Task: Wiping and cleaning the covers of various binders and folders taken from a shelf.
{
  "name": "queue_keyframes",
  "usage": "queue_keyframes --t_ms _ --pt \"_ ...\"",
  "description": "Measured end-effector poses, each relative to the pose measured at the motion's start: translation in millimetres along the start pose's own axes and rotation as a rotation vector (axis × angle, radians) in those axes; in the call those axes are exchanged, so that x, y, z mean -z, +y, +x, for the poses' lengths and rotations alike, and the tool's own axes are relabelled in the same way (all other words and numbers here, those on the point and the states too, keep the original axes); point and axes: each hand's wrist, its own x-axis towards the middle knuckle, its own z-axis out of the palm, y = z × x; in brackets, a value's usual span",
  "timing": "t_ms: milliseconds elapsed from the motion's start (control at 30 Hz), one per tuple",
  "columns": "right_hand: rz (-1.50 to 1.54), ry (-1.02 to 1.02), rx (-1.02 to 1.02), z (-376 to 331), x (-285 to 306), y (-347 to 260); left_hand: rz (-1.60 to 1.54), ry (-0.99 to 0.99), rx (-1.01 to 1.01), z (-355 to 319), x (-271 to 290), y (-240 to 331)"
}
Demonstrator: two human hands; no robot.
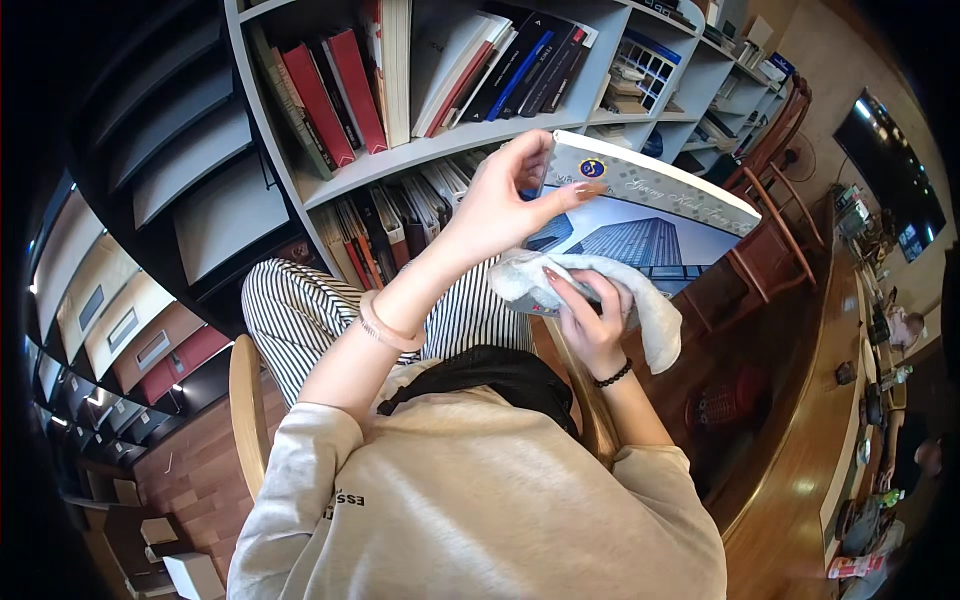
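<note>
My left hand grips the top edge of a large thin book whose cover shows tall buildings under a blue sky. The book is held upright in front of the bookshelf. My right hand holds a crumpled white cloth pressed against the lower part of the book's cover. A bracelet sits on my left wrist and a dark bead band on my right wrist.
A grey bookshelf packed with red, white and dark books stands right in front. A wooden chair back is at my left. A long wooden table curves along the right, with wooden chairs and other people seated at the far right.
</note>
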Motion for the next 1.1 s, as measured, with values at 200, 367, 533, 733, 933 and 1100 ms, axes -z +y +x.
queue_keyframes --t_ms 200,367,533,733,933,1100 --pt "0.504 -0.387 -0.159 -59 -24 -4 -0.174 0.083 0.017 29 -23 -30" --pt "0.444 -0.366 -0.192 -41 -11 2 -0.338 0.130 0.080 26 -20 -25" --pt "0.175 -0.122 -0.208 -11 16 15 -0.307 0.142 0.102 21 -25 -21" --pt "0.241 -0.270 -0.288 -31 29 27 -0.277 0.159 0.058 23 -25 -31" --pt "0.402 -0.520 -0.435 -63 39 38 -0.230 0.174 0.062 18 -27 -31" --pt "0.264 -0.234 -0.418 -42 52 51 -0.219 0.195 0.083 16 -25 -36"
